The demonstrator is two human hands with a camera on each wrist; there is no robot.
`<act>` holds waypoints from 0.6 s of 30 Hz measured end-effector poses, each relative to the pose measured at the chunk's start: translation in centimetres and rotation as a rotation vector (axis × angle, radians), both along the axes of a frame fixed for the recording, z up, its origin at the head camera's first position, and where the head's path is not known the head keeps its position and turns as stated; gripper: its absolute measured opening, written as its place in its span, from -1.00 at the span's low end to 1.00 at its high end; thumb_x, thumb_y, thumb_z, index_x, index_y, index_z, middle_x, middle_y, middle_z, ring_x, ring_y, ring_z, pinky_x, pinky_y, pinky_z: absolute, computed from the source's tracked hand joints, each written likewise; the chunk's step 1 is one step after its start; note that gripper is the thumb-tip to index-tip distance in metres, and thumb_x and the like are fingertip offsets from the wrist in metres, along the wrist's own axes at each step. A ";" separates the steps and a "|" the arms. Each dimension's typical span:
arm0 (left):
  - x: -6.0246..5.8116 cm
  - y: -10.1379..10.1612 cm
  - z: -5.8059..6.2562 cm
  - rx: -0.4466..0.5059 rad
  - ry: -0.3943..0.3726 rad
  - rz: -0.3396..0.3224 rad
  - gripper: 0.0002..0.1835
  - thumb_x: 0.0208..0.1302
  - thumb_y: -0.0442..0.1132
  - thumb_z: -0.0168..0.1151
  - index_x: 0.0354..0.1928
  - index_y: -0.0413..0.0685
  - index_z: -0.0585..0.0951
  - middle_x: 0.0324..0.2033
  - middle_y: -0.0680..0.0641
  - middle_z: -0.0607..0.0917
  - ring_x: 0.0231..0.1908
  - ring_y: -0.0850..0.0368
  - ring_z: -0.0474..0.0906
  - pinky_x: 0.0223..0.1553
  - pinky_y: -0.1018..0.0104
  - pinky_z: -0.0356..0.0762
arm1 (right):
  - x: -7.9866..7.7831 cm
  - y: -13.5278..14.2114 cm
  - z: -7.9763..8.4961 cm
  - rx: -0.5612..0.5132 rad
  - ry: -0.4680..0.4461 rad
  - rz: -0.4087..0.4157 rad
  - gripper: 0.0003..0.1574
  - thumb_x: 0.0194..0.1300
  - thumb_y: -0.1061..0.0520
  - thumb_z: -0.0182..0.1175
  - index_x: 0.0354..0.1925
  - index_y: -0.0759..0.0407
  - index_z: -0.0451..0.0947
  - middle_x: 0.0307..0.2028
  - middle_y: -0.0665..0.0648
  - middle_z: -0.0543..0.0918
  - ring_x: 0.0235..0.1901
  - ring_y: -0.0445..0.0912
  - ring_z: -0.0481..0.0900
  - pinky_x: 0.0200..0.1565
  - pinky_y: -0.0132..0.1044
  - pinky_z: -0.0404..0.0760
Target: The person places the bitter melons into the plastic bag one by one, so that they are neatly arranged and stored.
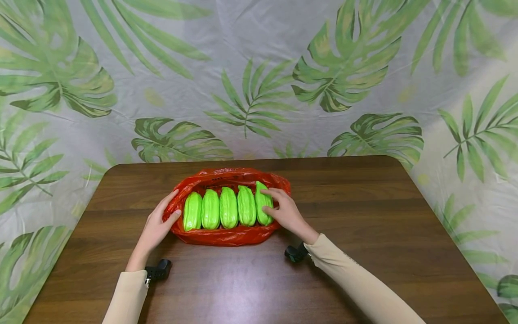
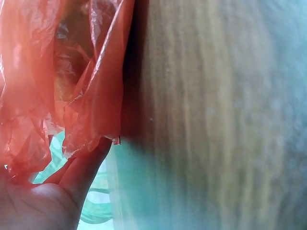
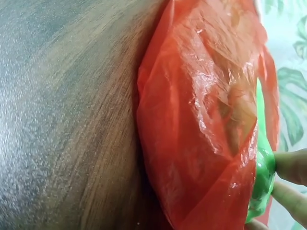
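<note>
A red plastic bag [image 1: 238, 236] lies on the table with its mouth spread open. Several glossy, bright green, ridged, elongated gourd-like pieces [image 1: 210, 209] stand side by side in it. At the bag's left end, my left hand [image 1: 155, 222] holds the rim, thumb over the edge; in the left wrist view the red film drapes by the fingers. My right hand [image 1: 287, 213] pinches the rightmost green piece [image 1: 261, 202] between thumb and fingers; that piece reaches a little higher than its neighbours. In the right wrist view, the fingertips press on this green piece [image 3: 264, 172] above the bag's side.
The brown wooden table [image 1: 356, 202] extends around the bag on all sides. Behind it hangs a pale cloth [image 1: 259, 40] printed with green leaves. Black devices are strapped to the left wrist [image 1: 159, 270] and the right wrist [image 1: 297, 253].
</note>
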State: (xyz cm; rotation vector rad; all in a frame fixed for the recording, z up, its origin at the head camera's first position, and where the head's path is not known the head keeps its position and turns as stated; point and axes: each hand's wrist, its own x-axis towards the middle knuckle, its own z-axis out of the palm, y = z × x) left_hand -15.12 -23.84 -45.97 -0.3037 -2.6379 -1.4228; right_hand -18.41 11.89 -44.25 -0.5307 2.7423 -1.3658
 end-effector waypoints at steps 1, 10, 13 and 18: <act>0.0 0.0 0.0 0.000 0.002 0.000 -0.40 0.35 -0.29 0.15 0.40 -0.10 0.28 0.34 -0.31 0.26 0.32 -0.31 0.13 0.21 -0.32 0.09 | 0.0 0.0 -0.1 0.010 0.001 0.002 -0.41 0.23 0.22 0.27 0.23 0.19 0.47 0.25 0.33 0.36 0.18 0.17 0.37 -0.01 0.01 0.49; 0.1 0.0 0.0 -0.008 0.004 0.002 -0.40 0.35 -0.28 0.16 0.41 -0.10 0.27 0.34 -0.31 0.26 0.32 -0.32 0.13 0.20 -0.33 0.10 | 0.0 -0.1 -0.2 0.003 -0.003 0.001 -0.42 0.24 0.22 0.27 0.23 0.19 0.47 0.25 0.33 0.37 0.17 0.17 0.39 -0.03 -0.02 0.53; 0.1 0.0 0.1 -0.007 0.000 0.001 -0.40 0.35 -0.28 0.16 0.41 -0.09 0.28 0.34 -0.31 0.26 0.32 -0.32 0.13 0.20 -0.33 0.10 | 0.1 0.0 -0.1 -0.036 -0.017 -0.001 -0.43 0.24 0.23 0.27 0.23 0.20 0.47 0.26 0.33 0.35 0.15 0.14 0.42 -0.10 -0.10 0.59; -0.1 -0.1 0.1 -0.008 0.000 -0.003 -0.40 0.35 -0.27 0.16 0.41 -0.09 0.28 0.35 -0.32 0.24 0.32 -0.33 0.11 0.20 -0.34 0.08 | 0.1 0.3 0.3 -0.094 -0.021 -0.006 -0.45 0.25 0.25 0.26 0.22 0.23 0.47 0.25 0.28 0.38 0.06 0.12 0.48 -0.12 -0.14 0.61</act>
